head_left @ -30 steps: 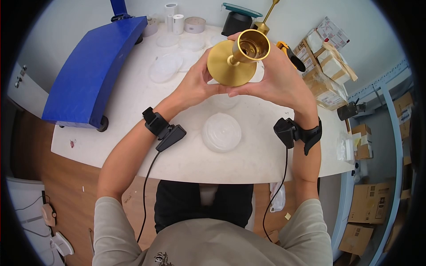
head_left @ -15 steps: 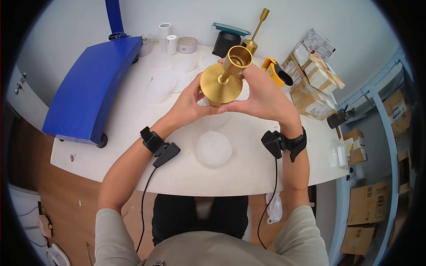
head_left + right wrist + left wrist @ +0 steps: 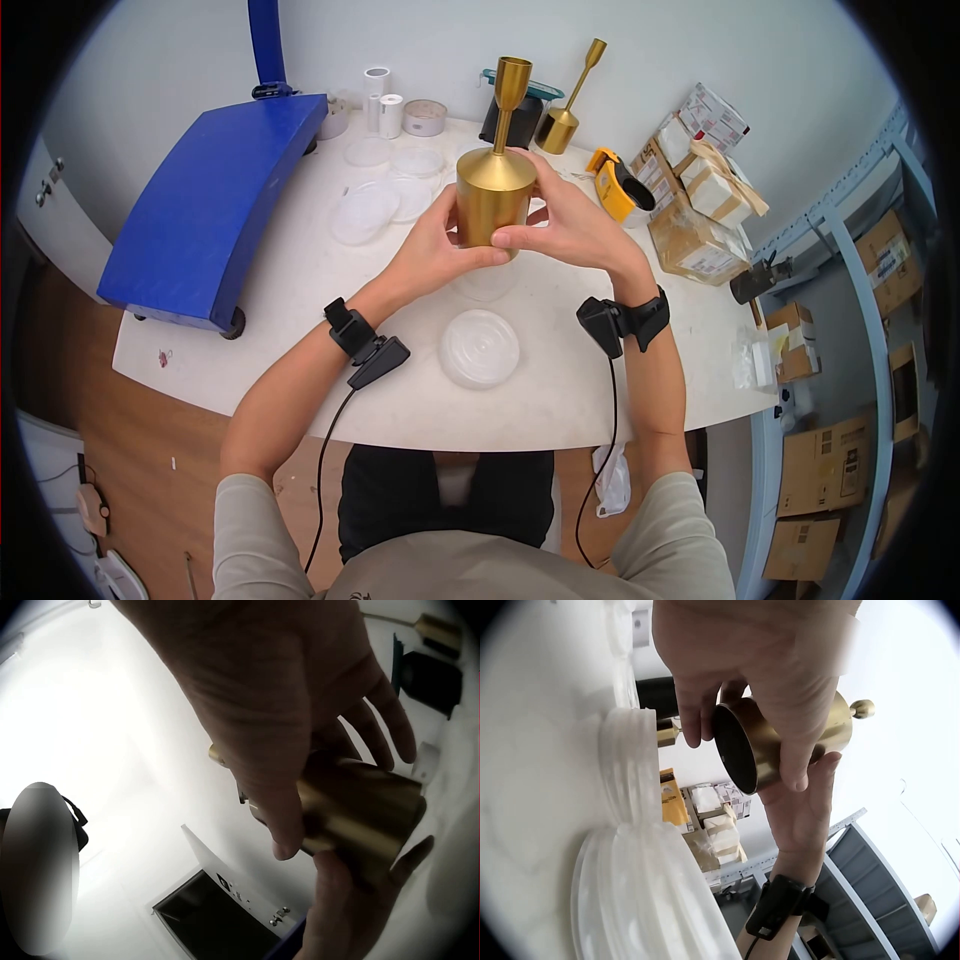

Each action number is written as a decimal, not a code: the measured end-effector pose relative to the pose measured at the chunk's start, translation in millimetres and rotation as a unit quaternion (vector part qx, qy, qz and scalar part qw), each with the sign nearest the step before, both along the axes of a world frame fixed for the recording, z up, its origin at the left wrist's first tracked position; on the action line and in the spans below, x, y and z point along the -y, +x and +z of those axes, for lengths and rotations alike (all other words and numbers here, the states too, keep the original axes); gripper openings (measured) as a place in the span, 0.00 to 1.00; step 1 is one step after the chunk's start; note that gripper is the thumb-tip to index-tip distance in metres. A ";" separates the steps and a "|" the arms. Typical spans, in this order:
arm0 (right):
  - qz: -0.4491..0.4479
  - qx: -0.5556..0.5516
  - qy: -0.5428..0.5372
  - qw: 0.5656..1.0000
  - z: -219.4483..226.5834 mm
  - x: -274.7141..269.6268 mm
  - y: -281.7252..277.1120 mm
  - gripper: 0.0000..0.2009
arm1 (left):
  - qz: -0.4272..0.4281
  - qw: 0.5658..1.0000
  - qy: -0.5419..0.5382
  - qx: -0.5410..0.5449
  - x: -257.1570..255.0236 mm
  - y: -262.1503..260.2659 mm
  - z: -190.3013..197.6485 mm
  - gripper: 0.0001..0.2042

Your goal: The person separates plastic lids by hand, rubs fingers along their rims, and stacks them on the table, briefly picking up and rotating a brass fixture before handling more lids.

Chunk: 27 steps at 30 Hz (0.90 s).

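Both hands hold a brushed-gold candlestick point(image 3: 495, 205) above the table, its narrow stem and cup pointing up. My left hand point(image 3: 432, 250) grips the wide cylindrical base from the left, and my right hand point(image 3: 578, 222) grips it from the right. The thumbs lie on the near side of the base, close together. In the left wrist view, the base point(image 3: 769, 739) shows a dark, hollow underside. The right wrist view has the base point(image 3: 360, 810) between the two hands. Beneath them sits a round stack of translucent plastic containers point(image 3: 480, 348).
A second gold candlestick point(image 3: 558, 130) stands at the back by a black bin point(image 3: 522, 125). Right of it are a yellow-and-black tool point(image 3: 620, 190) and taped boxes point(image 3: 695, 235). Plastic lids point(image 3: 365, 212) lie left of the hands; a blue platform point(image 3: 210, 200) covers the table's left.
The candlestick has been tipped from its cup facing me to nearly upright, so the side of its base now shows. Both hands keep hold of it.
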State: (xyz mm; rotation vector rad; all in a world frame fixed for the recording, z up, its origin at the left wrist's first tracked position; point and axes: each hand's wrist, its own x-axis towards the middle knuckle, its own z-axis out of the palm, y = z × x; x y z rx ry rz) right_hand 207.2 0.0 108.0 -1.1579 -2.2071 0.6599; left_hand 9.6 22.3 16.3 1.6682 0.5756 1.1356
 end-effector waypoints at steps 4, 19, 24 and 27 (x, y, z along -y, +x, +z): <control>-0.003 0.020 -0.030 0.999 -2.7 -2.6 -1.6 0.45 | 0.024 1.000 0.015 -0.002 1.3 0.9 2.8 0.41; -0.013 -0.038 0.004 0.999 -5.8 -13.9 7.0 0.40 | 0.020 0.999 0.010 0.028 2.9 0.6 1.8 0.42; -0.095 -0.134 0.038 0.986 5.7 -31.8 60.0 0.34 | 0.032 0.998 0.048 -0.007 11.1 -3.0 13.8 0.35; -0.169 -0.192 0.129 0.958 3.9 -47.2 97.6 0.34 | 0.028 0.999 0.045 0.001 8.1 -2.5 7.9 0.31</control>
